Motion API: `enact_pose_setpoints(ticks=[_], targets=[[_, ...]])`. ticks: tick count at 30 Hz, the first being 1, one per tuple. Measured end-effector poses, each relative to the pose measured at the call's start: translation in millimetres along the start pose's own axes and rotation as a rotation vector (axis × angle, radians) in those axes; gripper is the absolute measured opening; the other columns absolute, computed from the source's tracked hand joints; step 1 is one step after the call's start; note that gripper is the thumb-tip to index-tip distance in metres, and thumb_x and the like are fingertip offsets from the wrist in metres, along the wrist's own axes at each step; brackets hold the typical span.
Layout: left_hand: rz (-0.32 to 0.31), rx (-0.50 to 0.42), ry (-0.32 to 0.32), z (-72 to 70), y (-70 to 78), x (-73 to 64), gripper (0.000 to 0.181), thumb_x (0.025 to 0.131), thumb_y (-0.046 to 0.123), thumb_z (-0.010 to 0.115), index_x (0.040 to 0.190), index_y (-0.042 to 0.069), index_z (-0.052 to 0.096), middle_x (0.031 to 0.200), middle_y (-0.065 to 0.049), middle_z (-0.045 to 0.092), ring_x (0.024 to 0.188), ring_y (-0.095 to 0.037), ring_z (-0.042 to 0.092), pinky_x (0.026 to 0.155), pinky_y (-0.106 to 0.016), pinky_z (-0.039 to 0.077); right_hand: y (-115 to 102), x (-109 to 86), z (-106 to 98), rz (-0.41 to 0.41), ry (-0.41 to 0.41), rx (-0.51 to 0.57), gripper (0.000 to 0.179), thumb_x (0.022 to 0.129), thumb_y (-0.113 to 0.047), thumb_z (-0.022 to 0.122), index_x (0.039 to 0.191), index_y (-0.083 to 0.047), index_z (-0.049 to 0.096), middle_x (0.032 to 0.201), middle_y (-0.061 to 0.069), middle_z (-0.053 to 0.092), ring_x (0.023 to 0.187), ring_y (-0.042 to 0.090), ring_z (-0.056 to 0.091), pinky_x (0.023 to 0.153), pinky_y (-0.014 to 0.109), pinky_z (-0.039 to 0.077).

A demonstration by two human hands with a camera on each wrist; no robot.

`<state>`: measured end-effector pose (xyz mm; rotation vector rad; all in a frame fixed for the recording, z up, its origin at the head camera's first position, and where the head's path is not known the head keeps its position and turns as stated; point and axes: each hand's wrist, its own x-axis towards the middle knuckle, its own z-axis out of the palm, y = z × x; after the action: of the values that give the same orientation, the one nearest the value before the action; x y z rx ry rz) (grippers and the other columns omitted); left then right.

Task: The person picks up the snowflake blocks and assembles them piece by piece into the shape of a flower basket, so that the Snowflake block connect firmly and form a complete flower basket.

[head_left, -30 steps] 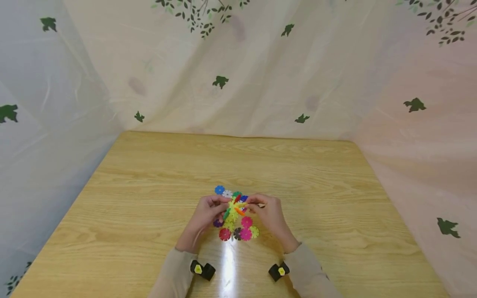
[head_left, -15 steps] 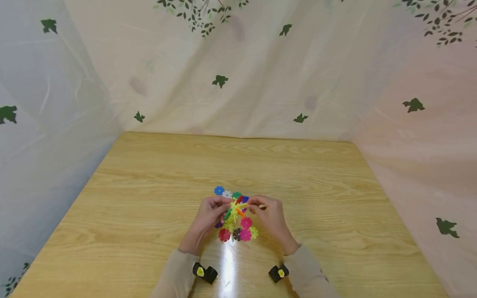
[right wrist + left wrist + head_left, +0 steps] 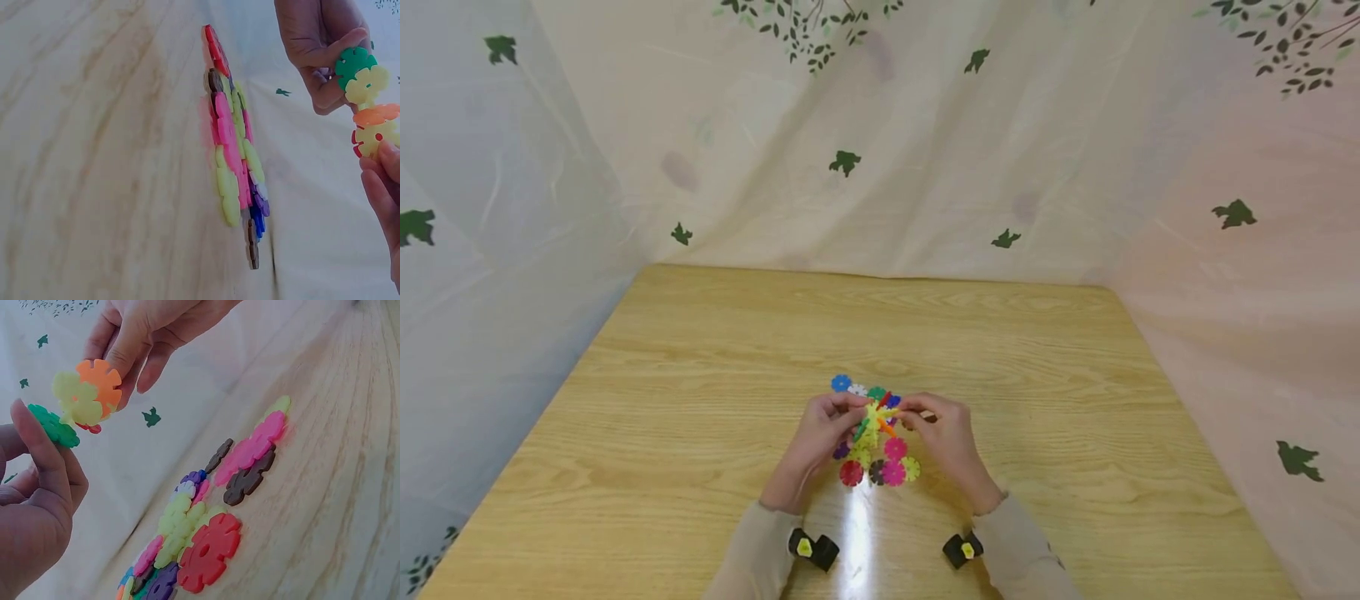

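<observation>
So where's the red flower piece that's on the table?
In the head view, the red flower piece lies on the table, just left of a dark brown piece and below the fingers of the left hand in the picture.

Slots on the joined flower discs (image 3: pixel 874 417) are way too small to read from the head cam. Left wrist cam's no better for the red disc (image 3: pixel 92 429): just a sliver, rest hidden behind the orange disc (image 3: pixel 106 380) and a yellow disc (image 3: pixel 76 399). Left hand (image 3: pixel 44 500) runs off the left edge, and the disc pile (image 3: pixel 180 519) gets chopped at the bottom. Right wrist cam crops the right hand (image 3: pixel 384 200). Both hands block part of that pile in the head view, so no counting it, sorry.
</observation>
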<state>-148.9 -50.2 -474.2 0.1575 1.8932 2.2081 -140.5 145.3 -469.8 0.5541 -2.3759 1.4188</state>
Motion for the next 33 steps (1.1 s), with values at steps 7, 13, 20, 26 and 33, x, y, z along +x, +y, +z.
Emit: enact_pose_setpoints(ticks=[7, 13, 20, 26, 33], targets=[[-0.017, -0.015, -0.056, -4.3, -1.0, 3.8, 0.026, 0.094, -0.002, 0.054, 0.115, -0.018, 0.056, 0.075, 0.004, 0.057, 0.062, -0.005, 0.052, 0.048, -0.015, 0.05, 3.8, 7.5, -4.1, 0.023, -0.03, 0.042, 0.007, 0.085, -0.003, 0.07, 0.09, -0.005, 0.073, 0.086, 0.01, 0.074, 0.075, 0.023, 0.071, 0.061, 0.026, 0.061], [-0.014, 0.011, -0.143, -7.7, -2.7, 6.1, 0.024, 0.094, 0.0, 0.056, 0.114, -0.014, 0.053, 0.077, 0.004, 0.061, 0.069, -0.01, 0.06, 0.058, -0.023, 0.059, 7.6, 14.3, -5.2, 0.048, -0.056, 0.051, 0.011, 0.087, -0.009, 0.069, 0.096, -0.004, 0.074, 0.093, 0.006, 0.074, 0.086, 0.017, 0.07, 0.068, 0.021, 0.06], [-0.04, 0.017, -0.2, -5.8, -5.1, 7.7, 0.031, 0.091, -0.002, 0.059, 0.118, -0.011, 0.045, 0.077, 0.004, 0.062, 0.068, -0.011, 0.062, 0.059, -0.026, 0.06, 12.3, 18.0, -3.1, 0.049, -0.079, 0.086, 0.012, 0.089, -0.012, 0.069, 0.098, -0.007, 0.075, 0.096, 0.007, 0.074, 0.087, 0.015, 0.071, 0.069, 0.023, 0.061], [-0.036, -0.01, -0.238, -4.8, -8.2, 10.8, 0.058, 0.091, -0.005, 0.059, 0.143, -0.002, 0.031, 0.079, 0.002, 0.063, 0.067, -0.012, 0.066, 0.062, -0.029, 0.061, 9.5, 20.8, -1.3, 0.11, -0.106, 0.122, 0.014, 0.09, -0.013, 0.067, 0.1, -0.006, 0.074, 0.099, 0.011, 0.074, 0.092, 0.022, 0.071, 0.074, 0.022, 0.06], [-0.052, -0.003, -0.253, -4.6, -8.7, 10.4, 0.038, 0.094, -0.002, 0.057, 0.13, -0.006, 0.047, 0.079, 0.0, 0.061, 0.069, -0.013, 0.067, 0.067, -0.032, 0.062, 7.6, 22.5, -0.4, 0.201, -0.14, 0.166, 0.019, 0.094, -0.013, 0.062, 0.107, -0.004, 0.071, 0.107, 0.016, 0.072, 0.1, 0.03, 0.07, 0.076, 0.026, 0.061]])
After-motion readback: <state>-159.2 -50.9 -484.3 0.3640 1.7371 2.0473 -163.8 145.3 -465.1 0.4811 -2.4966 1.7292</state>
